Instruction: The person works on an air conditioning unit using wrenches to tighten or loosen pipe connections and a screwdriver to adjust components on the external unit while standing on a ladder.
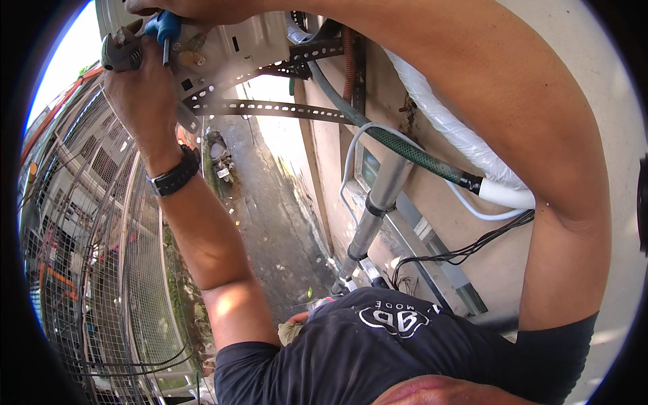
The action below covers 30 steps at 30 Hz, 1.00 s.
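My left hand (140, 91) is closed around a grey adjustable wrench (121, 55), whose head shows above the fingers. Its handle end seems to stick out below the palm. At the upper edge, my right hand (199, 9) is partly cut off, its fingers curled at a blue-handled tool (164, 27) with a short metal shaft. Both hands are in front of a pale metal casing (260, 40). Brass fittings (194, 54) sit on that casing, just right of the blue tool. A whitish haze blurs the casing's lower edge.
Perforated metal brackets (270, 108) run below the casing. A green hose (398, 145), a white-wrapped pipe (445, 108) and dark cables (459, 253) run along the wall at right. A metal pole (378, 196) slants downward. Wire mesh (135, 270) stands at left, above an alley floor (263, 202) far below.
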### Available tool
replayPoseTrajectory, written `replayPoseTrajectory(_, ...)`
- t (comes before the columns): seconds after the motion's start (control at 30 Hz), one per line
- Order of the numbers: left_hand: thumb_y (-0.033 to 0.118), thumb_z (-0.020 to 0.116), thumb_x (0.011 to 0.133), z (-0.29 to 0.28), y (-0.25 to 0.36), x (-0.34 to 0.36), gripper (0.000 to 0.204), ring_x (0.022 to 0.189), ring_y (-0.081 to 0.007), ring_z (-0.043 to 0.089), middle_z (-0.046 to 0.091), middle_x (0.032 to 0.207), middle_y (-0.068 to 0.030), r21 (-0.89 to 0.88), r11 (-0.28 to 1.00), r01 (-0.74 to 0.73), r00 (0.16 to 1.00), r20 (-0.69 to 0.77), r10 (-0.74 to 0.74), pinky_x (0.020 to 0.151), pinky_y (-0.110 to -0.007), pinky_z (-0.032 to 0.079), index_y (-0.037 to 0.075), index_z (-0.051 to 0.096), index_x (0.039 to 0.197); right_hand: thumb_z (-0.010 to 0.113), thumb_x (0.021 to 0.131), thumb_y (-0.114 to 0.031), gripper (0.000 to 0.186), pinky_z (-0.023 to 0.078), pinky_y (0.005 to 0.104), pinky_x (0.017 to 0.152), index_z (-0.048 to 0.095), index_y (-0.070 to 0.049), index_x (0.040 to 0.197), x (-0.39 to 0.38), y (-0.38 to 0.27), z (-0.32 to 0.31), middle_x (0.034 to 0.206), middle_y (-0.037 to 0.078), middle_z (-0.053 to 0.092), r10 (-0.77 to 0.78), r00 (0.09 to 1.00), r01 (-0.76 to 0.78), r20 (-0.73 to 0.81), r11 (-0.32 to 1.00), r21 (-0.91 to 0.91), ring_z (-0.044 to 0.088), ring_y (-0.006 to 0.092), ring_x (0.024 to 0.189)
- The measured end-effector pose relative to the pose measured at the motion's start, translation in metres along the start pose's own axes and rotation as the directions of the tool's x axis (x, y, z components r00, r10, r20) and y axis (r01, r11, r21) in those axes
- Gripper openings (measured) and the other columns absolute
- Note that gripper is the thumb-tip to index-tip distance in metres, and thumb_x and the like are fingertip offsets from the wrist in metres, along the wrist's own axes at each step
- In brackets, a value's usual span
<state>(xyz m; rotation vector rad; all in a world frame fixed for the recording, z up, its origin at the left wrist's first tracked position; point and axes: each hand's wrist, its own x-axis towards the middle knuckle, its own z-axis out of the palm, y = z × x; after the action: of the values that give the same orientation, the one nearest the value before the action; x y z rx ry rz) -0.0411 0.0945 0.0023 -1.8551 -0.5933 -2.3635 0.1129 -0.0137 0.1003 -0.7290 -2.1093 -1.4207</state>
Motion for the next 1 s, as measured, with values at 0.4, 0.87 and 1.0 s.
replayPoseTrajectory(0.4, 0.025, 0.070, 0.099, -0.010, 0.008, -0.005, 0.027, 0.069, -0.0071, 0.064, 0.073, 0.080, -0.0002, -0.063, 0.986, 0.152, 0.988, 0.043, -0.150, 0.061, -0.026, 0.050, 0.010, 0.077, 0.120, 0.060, 0.093, -0.012, 0.022, 0.061, 0.0425, 0.081, 0.068, -0.004, 0.112, -0.001, 0.004, 0.012, 0.112, 0.021, 0.069, -0.055, 0.998, 0.054, 0.008, 0.995, 0.080, 0.074, 0.0346, 0.095)
replayPoseTrajectory(0.87, 0.011, 0.063, 0.103, -0.007, 0.030, 0.000, 0.016, 0.064, -0.0061, 0.059, 0.066, 0.081, -0.0018, -0.175, 0.959, 0.222, 0.967, 0.169, -0.192, 0.054, -0.024, 0.044, 0.001, 0.067, 0.115, 0.061, 0.098, -0.022, 0.028, 0.065, 0.0431, 0.075, 0.067, -0.010, 0.122, 0.002, -0.006, 0.008, 0.119, 0.019, 0.068, 0.126, 0.990, -0.125, 0.070, 0.992, -0.023, 0.076, 0.0344, 0.091)
replayPoseTrajectory(1.0, 0.010, 0.062, 0.103, 0.000, 0.024, -0.003, 0.013, 0.062, -0.0063, 0.058, 0.064, 0.079, -0.0015, -0.165, 0.967, 0.195, 0.978, 0.113, -0.178, 0.052, -0.025, 0.044, 0.001, 0.066, 0.112, 0.062, 0.096, -0.022, 0.028, 0.064, 0.0433, 0.072, 0.068, -0.011, 0.121, 0.000, -0.004, -0.001, 0.128, 0.019, 0.063, 0.083, 0.979, -0.090, 0.187, 0.996, 0.029, 0.076, 0.0345, 0.090)
